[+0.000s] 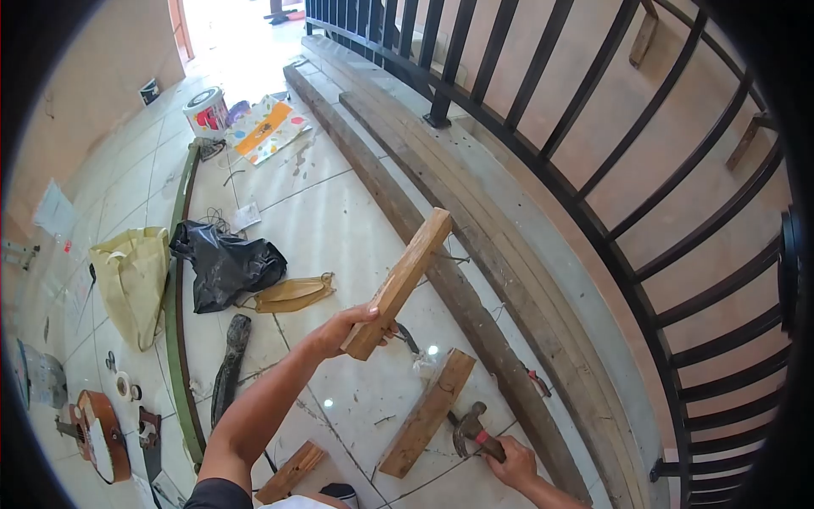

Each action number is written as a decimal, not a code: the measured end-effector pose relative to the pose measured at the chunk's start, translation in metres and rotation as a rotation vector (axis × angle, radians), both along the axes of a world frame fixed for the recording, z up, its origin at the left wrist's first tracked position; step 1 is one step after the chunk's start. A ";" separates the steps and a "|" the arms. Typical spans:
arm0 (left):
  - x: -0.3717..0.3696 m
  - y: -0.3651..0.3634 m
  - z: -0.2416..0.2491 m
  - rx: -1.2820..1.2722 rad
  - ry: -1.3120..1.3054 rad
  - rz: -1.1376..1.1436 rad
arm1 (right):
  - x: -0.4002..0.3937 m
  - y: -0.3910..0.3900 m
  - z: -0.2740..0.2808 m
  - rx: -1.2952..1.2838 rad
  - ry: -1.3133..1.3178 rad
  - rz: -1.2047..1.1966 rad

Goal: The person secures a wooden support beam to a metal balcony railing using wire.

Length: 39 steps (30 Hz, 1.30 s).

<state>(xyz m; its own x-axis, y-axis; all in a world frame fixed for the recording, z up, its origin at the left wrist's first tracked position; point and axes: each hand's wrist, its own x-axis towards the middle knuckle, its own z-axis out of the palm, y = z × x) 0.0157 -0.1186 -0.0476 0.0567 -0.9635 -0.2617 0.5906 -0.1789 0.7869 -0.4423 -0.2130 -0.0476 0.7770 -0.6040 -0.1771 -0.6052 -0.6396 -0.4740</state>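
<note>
Light-brown rectangular wooden block point(398, 288) is in my left hand point(352, 331), just left of the long dark-brown wooden beam point(381, 174) on the floor, far tip overlapping the beam in my view. Can't tell from my end of the feed how high it's held. Left fingers are wrapped round the end nearer me, thumb over the upper face. Right hand point(513, 465) is curled round the handle of a claw hammer with a dark metal head and red band point(467, 428), down near the beam's near end, head clear of the block.

If I'm doing this well, I'd say: rest the block on something solid before any blow, left fingers well off the strike line, and slide the right grip back a bit, since it looks choked up. There's a thin dark sliver point(454, 257) by the block's beam-side edge; could be a nail, too small to tell, so I'd check that side first.

Containers, all left of the beam: a round white plastic bucket with a red printed label point(206, 114) toward its far end, contents not readable. Closer in, a crumpled black plastic bag point(225, 267), and farther from the beam past it, a slumped pale-yellow cloth-looking bag point(131, 284). Can't see inside either, so no guesses lol.
</note>
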 end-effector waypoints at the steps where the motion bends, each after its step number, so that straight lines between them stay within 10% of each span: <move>1: -0.001 -0.002 -0.004 -0.011 0.053 -0.010 | -0.001 0.000 -0.003 -0.002 0.002 -0.003; 10: -0.005 -0.011 -0.018 -0.007 0.309 0.050 | 0.002 0.002 0.002 -0.006 0.003 0.019; 22: 0.000 0.008 -0.014 0.164 -0.369 0.171 | 0.009 0.000 0.015 -0.030 0.234 0.063; 39: 0.026 0.062 -0.027 0.261 -0.104 0.262 | 0.005 0.001 0.014 -0.094 0.153 0.125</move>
